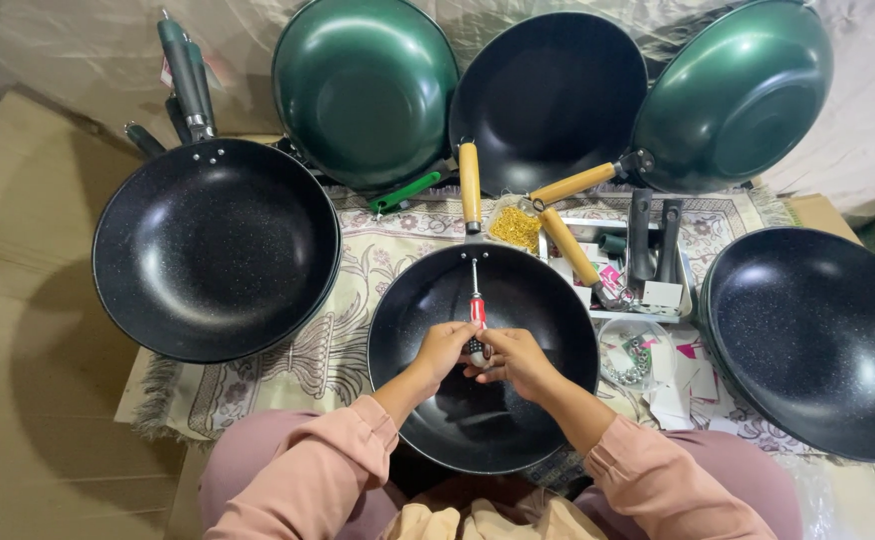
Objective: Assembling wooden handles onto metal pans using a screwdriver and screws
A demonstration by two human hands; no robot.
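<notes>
I clasp the red-handled screwdriver point(478, 312) with both my left hand point(443, 348) and right hand point(514, 358), its tip aimed at the handle rivets inside the black wok point(428, 300) on my lap, steadying it.

Both hands, the left hand point(445, 347) and the right hand point(514, 360), sit inside the black pan point(483, 420), closed around the screwdriver point(477, 312), whose shaft runs toward 12 o'clock and bars that line up to the wooden handle point(470, 185). At 9 o'clock a bare strip of patterned cloth point(343, 340) leaves a narrow lane before the large black wok point(216, 250). At 3 o'clock the clutter is tight: a plastic tub of small parts point(636, 358), paper tags point(673, 395), a tray of handles point(648, 260), then another black wok point(818, 340). From 11 to 1 o'clock, upturned green woks point(363, 90) wall off the far side. The cardboard floor point(28, 330) at far 9 o'clock lies open.
</notes>
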